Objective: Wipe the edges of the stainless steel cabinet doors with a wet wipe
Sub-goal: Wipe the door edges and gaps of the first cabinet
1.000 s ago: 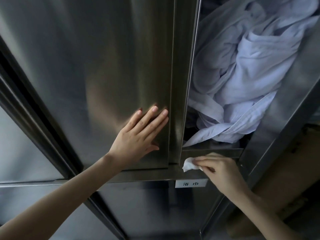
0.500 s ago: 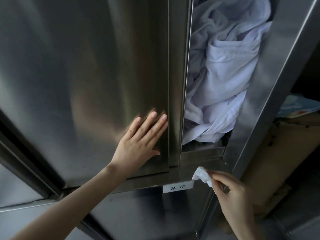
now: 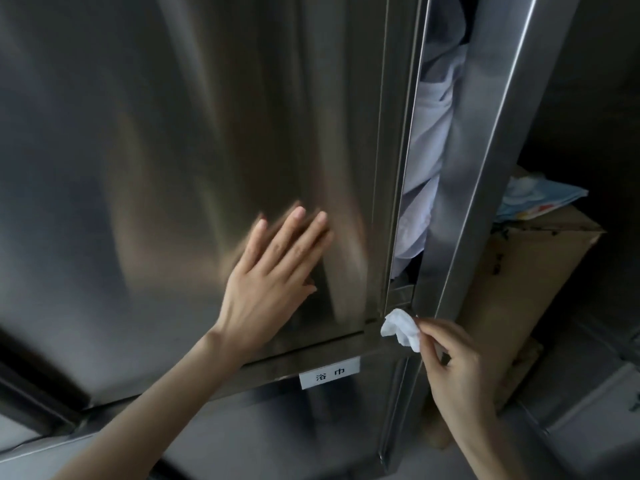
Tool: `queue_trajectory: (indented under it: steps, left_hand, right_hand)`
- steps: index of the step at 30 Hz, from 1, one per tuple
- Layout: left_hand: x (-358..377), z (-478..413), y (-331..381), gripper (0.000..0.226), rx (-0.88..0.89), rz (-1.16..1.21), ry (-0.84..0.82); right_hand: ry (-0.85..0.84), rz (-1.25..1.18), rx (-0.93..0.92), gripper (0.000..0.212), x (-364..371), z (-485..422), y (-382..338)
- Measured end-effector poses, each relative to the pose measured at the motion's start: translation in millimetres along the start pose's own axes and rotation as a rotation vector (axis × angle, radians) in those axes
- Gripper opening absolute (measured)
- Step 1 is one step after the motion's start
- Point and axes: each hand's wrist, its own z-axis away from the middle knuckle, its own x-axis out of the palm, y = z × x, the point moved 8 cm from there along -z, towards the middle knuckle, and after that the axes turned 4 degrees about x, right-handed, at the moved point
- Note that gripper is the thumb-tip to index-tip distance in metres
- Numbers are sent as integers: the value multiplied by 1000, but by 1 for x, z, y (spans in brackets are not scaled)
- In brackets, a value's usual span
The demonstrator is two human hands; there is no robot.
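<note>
At 5 o'clock, right hand (image 3: 457, 368) pinches the wet wipe (image 3: 401, 329); the right door (image 3: 485, 168) has swung nearly closed, so its edge seems next. Left hand (image 3: 270, 278) presses flat.

The wide grey stainless steel cabinet door (image 3: 173, 150) is smooth brushed metal with a satin sheen. The small white crumpled wet wipe (image 3: 400, 327) looks soft and matt. The pale rumpled cloth (image 3: 433, 161) is matt fabric; the brown cardboard box (image 3: 519, 271), dull and scuffed
</note>
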Motion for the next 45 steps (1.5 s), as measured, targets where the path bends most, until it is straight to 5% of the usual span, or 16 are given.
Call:
queue_trajectory:
  steps: [14,22,27,36,45]
  left_hand:
    - [5,-43,39,95,17,-64,-19]
    - [3,-46,42,99,-33,-68,-133]
    - [-22,-41,35,76,-31,126,-154]
    - [-75,178,35,67,-496,498,-437]
    - [-130,382,-17,69,-682,551,-633]
  right_hand:
    - [14,96,-78,30,-16,-24,-15]
    - [-132,181,-254,31,-18,-35,-35]
    - [-247,235,-425,26,2,-26,-61]
    - [-348,76,-557,21,42,41,-124]
    - [-454,-43,-532,25,125,184,-220]
